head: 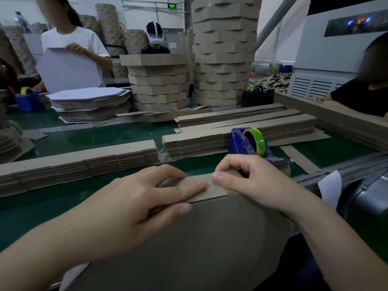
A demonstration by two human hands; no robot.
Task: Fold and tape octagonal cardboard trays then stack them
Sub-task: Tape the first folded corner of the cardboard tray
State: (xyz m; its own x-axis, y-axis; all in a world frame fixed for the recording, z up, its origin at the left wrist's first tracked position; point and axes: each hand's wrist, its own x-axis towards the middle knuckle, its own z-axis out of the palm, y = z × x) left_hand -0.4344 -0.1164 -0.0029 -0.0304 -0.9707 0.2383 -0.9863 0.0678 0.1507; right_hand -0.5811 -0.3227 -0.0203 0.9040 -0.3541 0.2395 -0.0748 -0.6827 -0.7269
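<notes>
A brown cardboard tray point(201, 240) stands tilted against me at the table's near edge, its flat bottom facing the camera. My left hand point(147, 198) grips its top rim, fingers lying over the folded side strip point(212, 191) and thumb on the near face. My right hand point(247, 181) pinches the same strip just to the right, thumb pressing on it, other fingers curled behind. A blue tape dispenser point(247, 143) with a green-yellow roll sits right behind my right hand. Two tall stacks of finished trays point(222, 59) stand at the back.
Stacks of flat cardboard strips point(79, 162) lie across the green table point(94, 137). A pile of white octagonal sheets point(90, 103) is at back left. Three other people work around the table. A grey machine point(344, 49) stands at right.
</notes>
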